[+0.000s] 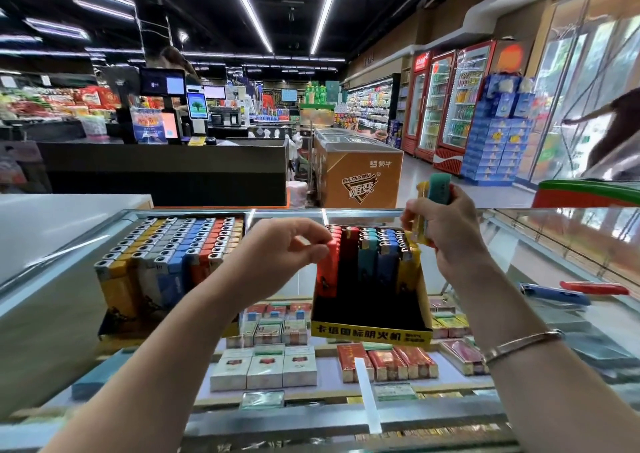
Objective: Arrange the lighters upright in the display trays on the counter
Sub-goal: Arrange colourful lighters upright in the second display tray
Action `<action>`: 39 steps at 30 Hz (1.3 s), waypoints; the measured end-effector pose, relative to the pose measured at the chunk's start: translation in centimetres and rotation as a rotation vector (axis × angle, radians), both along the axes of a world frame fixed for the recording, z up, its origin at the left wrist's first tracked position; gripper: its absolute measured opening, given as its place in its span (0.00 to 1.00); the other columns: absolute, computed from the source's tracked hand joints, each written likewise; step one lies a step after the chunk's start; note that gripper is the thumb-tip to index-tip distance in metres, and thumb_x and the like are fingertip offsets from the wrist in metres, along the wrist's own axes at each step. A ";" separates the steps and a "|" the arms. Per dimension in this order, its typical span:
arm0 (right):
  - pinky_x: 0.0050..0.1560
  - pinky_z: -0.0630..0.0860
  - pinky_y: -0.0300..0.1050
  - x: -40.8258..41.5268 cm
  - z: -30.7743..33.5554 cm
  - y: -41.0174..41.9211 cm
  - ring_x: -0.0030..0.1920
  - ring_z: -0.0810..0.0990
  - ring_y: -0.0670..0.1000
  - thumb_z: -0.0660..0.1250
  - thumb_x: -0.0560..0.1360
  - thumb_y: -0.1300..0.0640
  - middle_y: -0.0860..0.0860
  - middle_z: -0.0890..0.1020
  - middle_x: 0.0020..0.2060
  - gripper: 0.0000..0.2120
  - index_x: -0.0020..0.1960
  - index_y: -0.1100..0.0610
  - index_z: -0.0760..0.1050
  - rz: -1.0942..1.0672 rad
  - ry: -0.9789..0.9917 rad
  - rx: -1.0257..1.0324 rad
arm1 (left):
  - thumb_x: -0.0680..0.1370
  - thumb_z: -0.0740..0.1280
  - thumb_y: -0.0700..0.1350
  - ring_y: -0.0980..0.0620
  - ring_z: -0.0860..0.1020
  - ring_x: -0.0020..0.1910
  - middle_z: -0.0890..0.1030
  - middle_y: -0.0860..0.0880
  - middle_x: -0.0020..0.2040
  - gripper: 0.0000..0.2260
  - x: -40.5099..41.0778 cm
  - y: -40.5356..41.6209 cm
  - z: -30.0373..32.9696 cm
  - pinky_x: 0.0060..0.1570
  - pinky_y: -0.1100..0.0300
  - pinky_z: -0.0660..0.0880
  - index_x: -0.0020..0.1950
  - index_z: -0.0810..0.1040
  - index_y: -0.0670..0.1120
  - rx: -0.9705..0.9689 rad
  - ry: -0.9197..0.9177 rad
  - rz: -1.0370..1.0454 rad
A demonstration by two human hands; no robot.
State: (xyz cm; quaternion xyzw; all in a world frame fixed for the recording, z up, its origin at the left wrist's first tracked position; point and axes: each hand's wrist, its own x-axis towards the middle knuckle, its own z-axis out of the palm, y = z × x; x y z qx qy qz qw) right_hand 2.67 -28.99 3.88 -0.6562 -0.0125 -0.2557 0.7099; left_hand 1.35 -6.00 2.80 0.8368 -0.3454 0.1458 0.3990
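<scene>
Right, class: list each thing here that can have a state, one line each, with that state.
Left tray: full, lighters upright.
Right tray: part-filled, front rows empty.
Red lighter: upright, pinched by left hand.
Right hand: gripping a bundle of lighters.
Two loose lighters: lying flat on the glass.

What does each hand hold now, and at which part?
The left hand pinches the top of a red lighter standing in the tray. The right hand grips a bundle of lighters around the middle.

The right hand (446, 231) hides most of its lighters (437, 189) — their count unclear.
</scene>
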 end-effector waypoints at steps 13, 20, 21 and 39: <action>0.46 0.78 0.48 0.4 -0.3 0.4 0.37 0.82 0.52 0.64 0.74 0.66 0.56 0.79 0.37 0.06 0.48 0.57 0.71 0.115 0.038 -0.008 | 0.72 0.70 0.42 0.60 0.79 0.39 0.76 0.62 0.41 0.06 -0.3 -0.2 0.0 0.43 0.66 0.78 0.49 0.82 0.47 0.210 -0.258 0.077; 0.42 0.77 0.47 0.2 -0.2 0.4 0.37 0.83 0.53 0.65 0.73 0.66 0.56 0.80 0.35 0.06 0.46 0.58 0.72 0.124 0.044 0.041 | 0.72 0.72 0.43 0.54 0.79 0.38 0.79 0.54 0.42 0.04 -0.5 -0.5 0.1 0.40 0.53 0.79 0.46 0.83 0.47 0.262 -0.353 0.124; 0.41 0.76 0.47 0.1 -0.1 0.3 0.37 0.83 0.53 0.65 0.73 0.67 0.55 0.81 0.34 0.06 0.45 0.57 0.72 0.133 0.044 0.060 | 0.71 0.72 0.43 0.54 0.79 0.38 0.79 0.54 0.41 0.04 -0.5 -0.4 0.1 0.39 0.53 0.79 0.45 0.83 0.47 0.257 -0.355 0.124; 0.43 0.81 0.48 -1.4 1.1 1.7 0.44 0.84 0.55 0.68 0.68 0.58 0.58 0.84 0.42 0.06 0.39 0.61 0.80 0.726 0.120 0.486 | 0.73 0.70 0.48 0.50 0.78 0.45 0.80 0.48 0.50 0.14 -1.0 -5.6 -0.2 0.32 0.57 0.78 0.58 0.77 0.51 0.183 -0.846 0.150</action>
